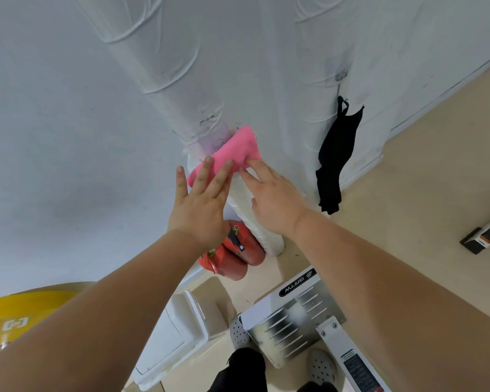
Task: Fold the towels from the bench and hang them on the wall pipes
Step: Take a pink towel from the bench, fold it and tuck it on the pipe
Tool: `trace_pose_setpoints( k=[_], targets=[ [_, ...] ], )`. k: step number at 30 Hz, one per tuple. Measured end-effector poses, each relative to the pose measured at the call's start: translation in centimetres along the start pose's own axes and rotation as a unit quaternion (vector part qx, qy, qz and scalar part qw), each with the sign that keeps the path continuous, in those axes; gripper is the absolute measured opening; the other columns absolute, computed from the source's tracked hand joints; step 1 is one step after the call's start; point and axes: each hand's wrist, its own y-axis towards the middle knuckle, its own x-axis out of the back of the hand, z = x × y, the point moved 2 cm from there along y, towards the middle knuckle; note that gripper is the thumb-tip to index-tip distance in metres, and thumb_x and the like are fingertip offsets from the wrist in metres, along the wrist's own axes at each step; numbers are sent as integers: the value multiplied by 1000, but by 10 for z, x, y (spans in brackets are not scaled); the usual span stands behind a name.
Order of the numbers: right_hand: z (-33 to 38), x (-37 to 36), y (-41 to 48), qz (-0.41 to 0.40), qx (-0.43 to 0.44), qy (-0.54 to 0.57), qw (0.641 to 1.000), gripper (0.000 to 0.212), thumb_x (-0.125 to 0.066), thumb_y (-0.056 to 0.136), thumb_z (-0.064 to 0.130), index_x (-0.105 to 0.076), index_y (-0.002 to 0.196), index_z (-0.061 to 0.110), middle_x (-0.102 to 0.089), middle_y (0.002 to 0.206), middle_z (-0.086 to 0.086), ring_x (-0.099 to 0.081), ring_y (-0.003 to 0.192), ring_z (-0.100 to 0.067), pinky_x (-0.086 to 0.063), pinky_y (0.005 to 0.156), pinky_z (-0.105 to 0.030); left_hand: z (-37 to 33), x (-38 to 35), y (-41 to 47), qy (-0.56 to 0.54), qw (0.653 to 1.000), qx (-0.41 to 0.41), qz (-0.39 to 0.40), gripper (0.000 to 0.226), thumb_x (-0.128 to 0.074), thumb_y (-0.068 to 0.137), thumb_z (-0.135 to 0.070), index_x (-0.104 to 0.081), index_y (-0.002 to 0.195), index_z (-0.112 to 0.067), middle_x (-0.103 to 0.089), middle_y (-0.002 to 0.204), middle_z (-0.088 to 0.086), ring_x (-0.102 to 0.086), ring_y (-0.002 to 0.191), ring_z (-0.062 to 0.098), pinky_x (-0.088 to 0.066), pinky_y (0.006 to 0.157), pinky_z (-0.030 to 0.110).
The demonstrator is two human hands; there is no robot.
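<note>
**Pink towel (238, 149) on the wall pipe (181, 80), both hands flat on it**

The towel is draped over the white wrapped pipe. The left hand (198, 205) presses its left part with straight, spread fingers. The right hand (272, 196) touches its lower right edge with straight fingertips. A black cloth (334, 157) hangs on a second pipe (320, 66) at the right. Two red fire extinguishers (238, 258) stand on the floor (408, 171) below.

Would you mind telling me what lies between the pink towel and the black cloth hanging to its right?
In the head view, only bare white wall lies between the pink towel and the black cloth; nothing else hangs there.
</note>
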Motion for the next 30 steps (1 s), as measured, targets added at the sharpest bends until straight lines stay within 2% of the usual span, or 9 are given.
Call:
trace_pose_setpoints(
  k=[4,7,11,17,23,30],
  targets=[
    [-5,-2,12,54,-4,-55,997,82,-48,96,13,0,162,24,14,169,3,11,156,-21,-13,127,-46,6,-3,11,3,1000,-3,13,100,-47,91,-59,20,158,-27,39,160,-14,30,152,28,21,114,65],
    [-13,-1,18,81,-8,-113,990,83,-40,97,11,11,160,28,23,167,4,16,155,-28,-10,126,-53,9,-7,17,21,1000,-8,15,100,-48,91,-57,22,157,-29,43,158,-16,31,151,29,21,114,65],
    [-16,-3,19,94,-22,-141,985,86,-40,97,15,18,158,31,30,165,4,18,154,-33,-10,125,-56,15,-15,21,37,999,-19,12,104,-54,90,-51,22,157,-30,45,156,-16,29,152,31,20,113,64],
    [-8,-6,14,88,-38,-120,988,92,-48,96,16,18,159,28,29,165,2,14,155,-33,-15,124,-54,12,-14,21,34,999,-23,26,107,-57,88,-52,20,159,-27,45,157,-14,30,151,33,21,114,63],
    [-8,-2,3,87,-33,-84,992,87,-52,97,17,7,161,24,22,167,5,11,156,-27,-16,125,-52,6,-7,11,44,997,-27,63,107,-53,89,-60,20,159,-23,46,157,-8,34,148,39,20,114,65],
    [0,10,-16,97,-50,-42,993,85,-54,97,18,3,161,23,15,169,5,7,157,-24,-16,125,-51,-2,16,-2,53,996,-32,72,97,-46,91,-64,9,161,-25,37,163,-1,37,147,38,20,112,68]
  ],
)
